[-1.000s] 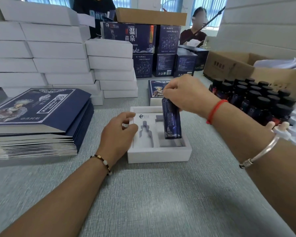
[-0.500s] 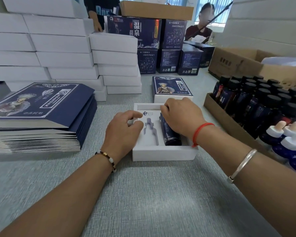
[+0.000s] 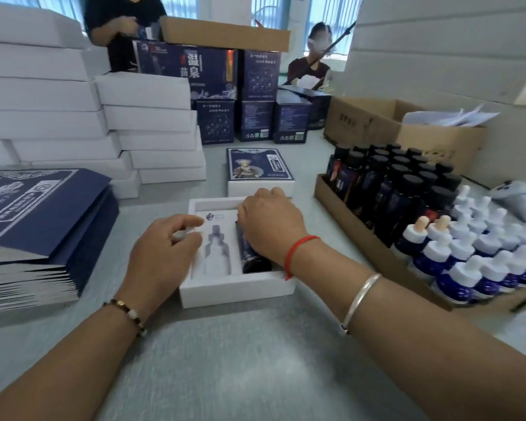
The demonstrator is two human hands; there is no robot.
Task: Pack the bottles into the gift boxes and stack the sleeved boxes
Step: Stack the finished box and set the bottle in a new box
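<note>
A white gift box (image 3: 234, 291) lies open on the grey table in front of me. A dark bottle (image 3: 251, 258) lies in its right slot. My right hand (image 3: 271, 229) covers the bottle's upper part, with the fingers bent down over it. The dropper-shaped slot (image 3: 216, 253) beside it is empty. My left hand (image 3: 161, 247) grips the box's left side, thumb over the insert. One sleeved box (image 3: 260, 170) sits just behind the open one.
A stack of flat navy sleeves (image 3: 40, 214) is at the left, with white boxes (image 3: 152, 123) piled behind. At the right, a cardboard tray holds dark bottles (image 3: 401, 183) and white-capped dropper bottles (image 3: 474, 253). Navy cartons (image 3: 219, 86) and two people are at the back.
My right hand brought the dark bottle down from upright above the box and laid it in the right slot. My left hand stayed at the box's left side.
</note>
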